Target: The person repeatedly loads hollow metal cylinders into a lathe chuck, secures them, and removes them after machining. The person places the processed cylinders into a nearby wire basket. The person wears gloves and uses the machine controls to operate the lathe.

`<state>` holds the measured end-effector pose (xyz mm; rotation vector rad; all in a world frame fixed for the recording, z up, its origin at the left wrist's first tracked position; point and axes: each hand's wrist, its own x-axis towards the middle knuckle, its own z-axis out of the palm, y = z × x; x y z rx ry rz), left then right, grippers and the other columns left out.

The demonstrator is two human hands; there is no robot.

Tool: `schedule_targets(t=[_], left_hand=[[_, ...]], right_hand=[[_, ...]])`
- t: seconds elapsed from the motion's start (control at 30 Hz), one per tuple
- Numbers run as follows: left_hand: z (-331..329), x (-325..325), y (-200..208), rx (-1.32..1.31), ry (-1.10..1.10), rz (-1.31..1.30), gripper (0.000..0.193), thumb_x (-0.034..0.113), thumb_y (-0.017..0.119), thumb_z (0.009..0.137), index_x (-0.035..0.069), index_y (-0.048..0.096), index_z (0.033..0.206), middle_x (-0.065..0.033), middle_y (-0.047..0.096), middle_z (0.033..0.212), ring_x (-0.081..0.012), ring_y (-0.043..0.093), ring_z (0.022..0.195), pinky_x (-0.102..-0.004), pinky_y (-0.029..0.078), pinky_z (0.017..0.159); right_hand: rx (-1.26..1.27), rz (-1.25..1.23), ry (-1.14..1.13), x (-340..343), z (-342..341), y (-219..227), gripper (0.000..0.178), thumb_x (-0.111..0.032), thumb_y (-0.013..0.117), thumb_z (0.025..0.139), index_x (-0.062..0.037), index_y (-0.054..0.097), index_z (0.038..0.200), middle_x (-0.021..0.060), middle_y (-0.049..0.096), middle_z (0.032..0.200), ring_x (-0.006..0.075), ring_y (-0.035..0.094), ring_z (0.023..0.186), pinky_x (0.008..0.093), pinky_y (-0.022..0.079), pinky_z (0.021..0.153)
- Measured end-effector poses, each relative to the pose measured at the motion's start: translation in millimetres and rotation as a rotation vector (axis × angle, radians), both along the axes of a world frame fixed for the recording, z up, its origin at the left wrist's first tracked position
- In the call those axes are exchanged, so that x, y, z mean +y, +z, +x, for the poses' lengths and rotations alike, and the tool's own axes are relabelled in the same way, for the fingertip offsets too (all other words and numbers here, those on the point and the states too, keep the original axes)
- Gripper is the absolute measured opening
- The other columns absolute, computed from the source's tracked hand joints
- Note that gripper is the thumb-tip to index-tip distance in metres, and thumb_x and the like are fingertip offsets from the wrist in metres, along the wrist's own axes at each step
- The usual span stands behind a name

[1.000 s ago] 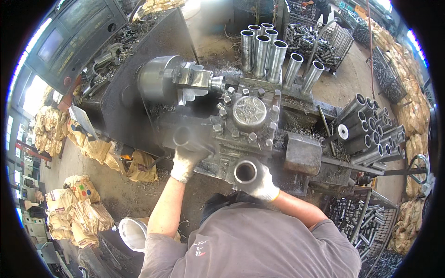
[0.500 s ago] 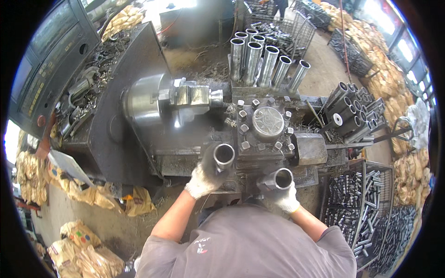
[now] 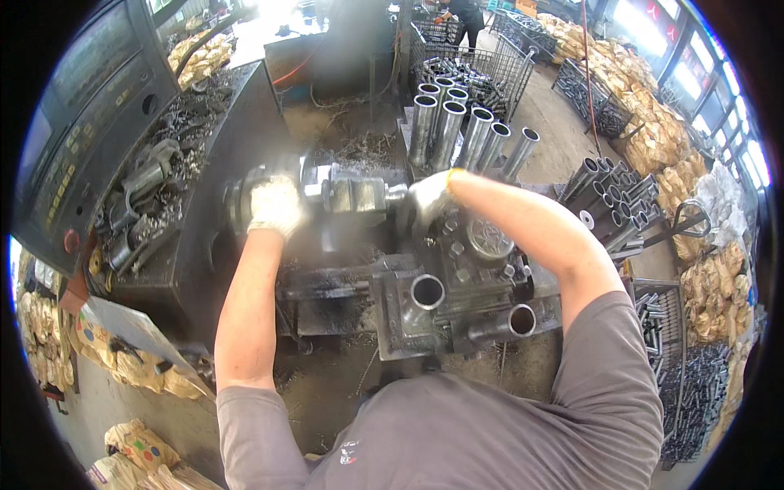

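The gloved left hand (image 3: 276, 206) lies curled over the lathe chuck (image 3: 245, 196), gripping its rim, while the gloved right hand (image 3: 426, 200) closes around the steel tube (image 3: 359, 196) clamped just right of the chuck. The tube's long axis runs left to right between the two hands, its free end toward the right hand. Two short tubes (image 3: 426, 292) sit on the tool block nearer the person, open mouths facing up.

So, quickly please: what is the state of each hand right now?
Left hand: gloved, blurred, resting on the lathe chuck; grip cannot be told.
Right hand: gloved, at the clamped workpiece; grip cannot be told.
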<state>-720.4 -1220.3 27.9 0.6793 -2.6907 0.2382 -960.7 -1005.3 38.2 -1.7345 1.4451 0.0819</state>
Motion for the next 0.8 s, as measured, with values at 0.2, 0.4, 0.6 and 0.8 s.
schedule_targets(t=[0.2,0.4,0.6,0.8], left_hand=[[-5.8,5.1,18.4,-0.142,-0.019,0.075,0.091,0.033,0.09,0.065,0.005,0.059,0.146,-0.0191,0.064,0.148,-0.0361,0.061,0.139,-0.0473,0.049,0.117],[-23.4,-26.4,44.3,-0.382,0.037,0.248,0.089,0.045,0.098,0.054,0.009,0.072,0.131,-0.0175,0.078,0.124,-0.035,0.075,0.115,-0.0449,0.059,0.103],[-32.6,-0.6,16.1,0.056,0.084,0.166,0.077,0.022,0.085,0.069,0.007,0.065,0.142,-0.0198,0.072,0.136,-0.037,0.069,0.127,-0.0485,0.053,0.111],[-6.0,25.8,-0.4,0.3,0.048,-0.033,0.077,0.02,0.078,0.075,0.002,0.057,0.148,-0.0268,0.068,0.137,-0.0446,0.061,0.132,-0.0537,0.044,0.118]], right_hand=[[0.054,-0.358,-0.901,46.5,-31.6,25.1,0.036,-0.014,0.077,0.086,-0.0064,0.079,0.122,0.0129,0.079,0.122,0.0233,0.076,0.095,0.0361,0.062,0.081],[-0.453,-1.777,-0.971,23.4,10.9,102.1,0.03,-0.021,0.074,0.097,-0.0039,0.077,0.121,0.0174,0.079,0.109,0.0203,0.078,0.08,0.0276,0.062,0.059],[0.388,-0.536,-0.445,-27.9,-38.6,20.8,0.06,-0.039,0.084,0.082,0.0027,0.075,0.123,0.0237,0.08,0.111,0.0366,0.077,0.105,0.0443,0.06,0.093],[0.367,-0.3,-0.218,-53.4,-50.1,-83.6,0.058,-0.045,0.092,0.075,0.0022,0.082,0.106,0.0202,0.081,0.112,0.032,0.08,0.092,0.0449,0.064,0.082]])
